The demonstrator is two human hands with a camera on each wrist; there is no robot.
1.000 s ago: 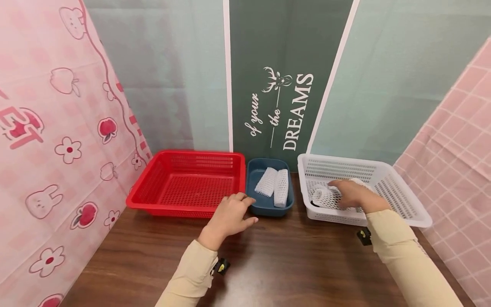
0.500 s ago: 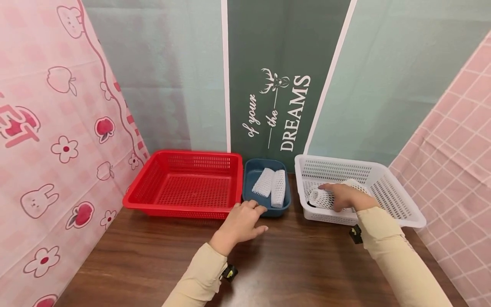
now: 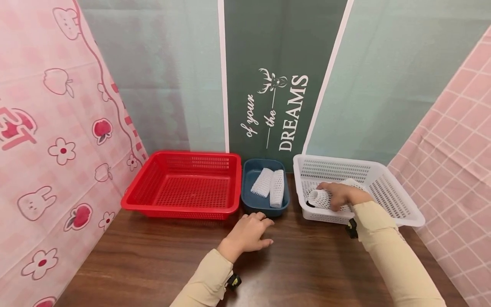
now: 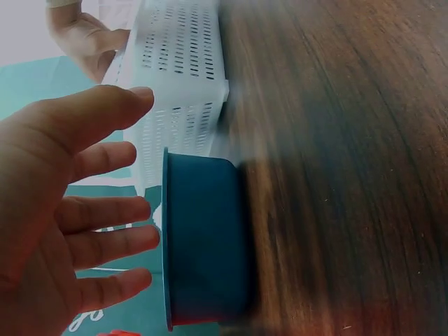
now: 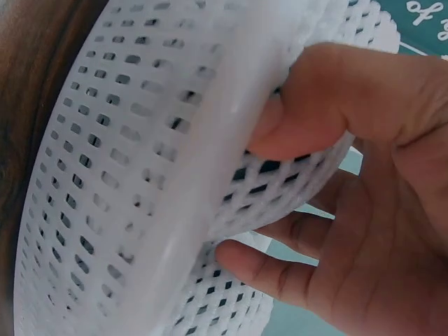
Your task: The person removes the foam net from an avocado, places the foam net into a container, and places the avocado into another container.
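Observation:
My right hand (image 3: 342,195) reaches into the white basket (image 3: 412,217). It grips a white foam net sleeve (image 3: 320,198), thumb on the near side and fingers behind. Something dark shows through the mesh of this net (image 5: 280,175) in the right wrist view; what it is I cannot tell. Another piece of foam netting (image 5: 227,294) lies below it, near a fingertip. My left hand (image 3: 249,233) hovers over the table before the blue bin (image 3: 284,209), fingers spread and holding nothing. Two white foam net sleeves (image 3: 277,188) lie side by side in that bin.
A red basket (image 3: 182,211) stands left of the blue bin, with nothing seen inside. All three containers line up along the back of the brown wooden table (image 3: 291,264). A green printed cloth (image 3: 264,51) hangs behind, with pink cloths at both sides.
My left hand has drawn back and to the right, from beside the red basket's rim to in front of the blue bin. The right hand stays on the foam net with little movement.

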